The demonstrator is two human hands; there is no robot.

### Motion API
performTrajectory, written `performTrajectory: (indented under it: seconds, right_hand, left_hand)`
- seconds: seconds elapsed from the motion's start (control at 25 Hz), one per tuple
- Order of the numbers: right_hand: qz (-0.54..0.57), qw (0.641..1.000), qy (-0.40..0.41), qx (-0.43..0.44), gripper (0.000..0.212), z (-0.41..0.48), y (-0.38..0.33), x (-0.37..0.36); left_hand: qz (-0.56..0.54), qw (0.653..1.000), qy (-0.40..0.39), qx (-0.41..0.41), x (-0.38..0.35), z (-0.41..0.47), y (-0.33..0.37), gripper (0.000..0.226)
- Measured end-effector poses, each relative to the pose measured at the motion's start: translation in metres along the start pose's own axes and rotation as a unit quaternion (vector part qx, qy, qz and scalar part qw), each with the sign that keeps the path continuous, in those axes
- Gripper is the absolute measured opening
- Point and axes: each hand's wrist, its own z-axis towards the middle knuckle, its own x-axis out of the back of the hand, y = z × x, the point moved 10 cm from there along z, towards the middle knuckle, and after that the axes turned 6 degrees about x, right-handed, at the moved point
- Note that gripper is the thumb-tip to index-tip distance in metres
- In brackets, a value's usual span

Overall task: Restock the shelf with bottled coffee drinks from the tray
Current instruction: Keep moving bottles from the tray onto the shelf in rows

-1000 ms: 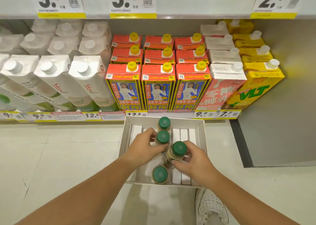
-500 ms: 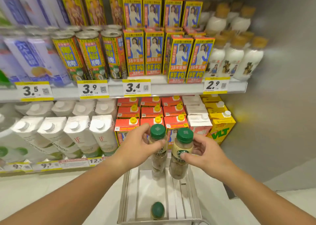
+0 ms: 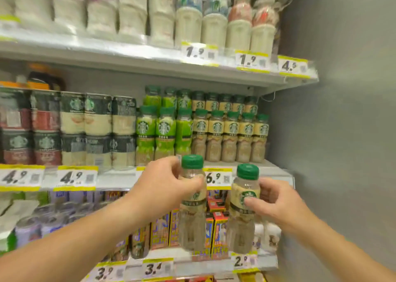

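Observation:
My left hand (image 3: 165,183) grips a green-capped coffee bottle (image 3: 192,217) by its neck. A second coffee bottle (image 3: 243,221) with a cream label is held upright in my right hand (image 3: 276,204). Both bottles hang in front of the middle shelf's edge (image 3: 274,172), just below a row of matching cream-label coffee bottles (image 3: 231,136) standing at that shelf's right end. The tray is out of view.
Green-label bottles (image 3: 162,133) stand left of the cream row, then stacked dark cans (image 3: 98,129). White milk bottles (image 3: 214,24) fill the shelf above. Cartons and cans sit on the shelf below (image 3: 158,234). A grey side wall (image 3: 342,131) closes the right.
Both hands lifted a bottle each out of the tray and raised them from the low shelves up to the coffee shelf. The view tilted upward and the tray dropped out of sight.

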Motion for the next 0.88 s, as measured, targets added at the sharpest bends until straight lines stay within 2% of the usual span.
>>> performTrajectory:
  seconds: [0.16,0.28,0.4,0.52,0.64,0.72,0.8,0.88]
  right_hand:
    - [-0.005,0.998,0.033,0.056,0.025,0.066,-0.048,0.053]
    - [0.012,0.996,0.049,0.072,0.022,0.109,-0.056,0.08]
    - [0.018,0.996,0.056,0.068,0.039,0.143,-0.038,0.09]
    - [-0.004,0.998,0.041,0.04,0.074,0.169,0.001,0.084]
    - [-0.012,1.0,0.02,0.013,0.097,0.181,0.034,0.071]
    - [0.002,1.0,0.013,0.008,0.098,0.184,0.045,0.062]
    - [0.009,1.0,0.021,0.0,0.089,0.185,0.054,0.058]
    - [0.018,0.999,0.035,-0.013,0.084,0.186,0.062,0.059]
  left_hand:
    - [0.041,0.998,0.053,-0.005,0.028,0.059,0.06,0.05]
    - [0.037,0.996,0.084,0.012,0.028,0.099,0.083,0.055]
    - [0.038,0.993,0.111,0.022,0.016,0.128,0.087,0.053]
    - [0.057,0.99,0.125,0.039,-0.005,0.146,0.074,0.065]
    - [0.078,0.986,0.138,0.046,-0.022,0.15,0.059,0.059]
    - [0.092,0.983,0.155,0.037,-0.028,0.15,0.056,0.055]
    - [0.105,0.981,0.163,0.028,-0.031,0.15,0.054,0.059]
    - [0.111,0.981,0.159,0.019,-0.036,0.15,0.05,0.052]
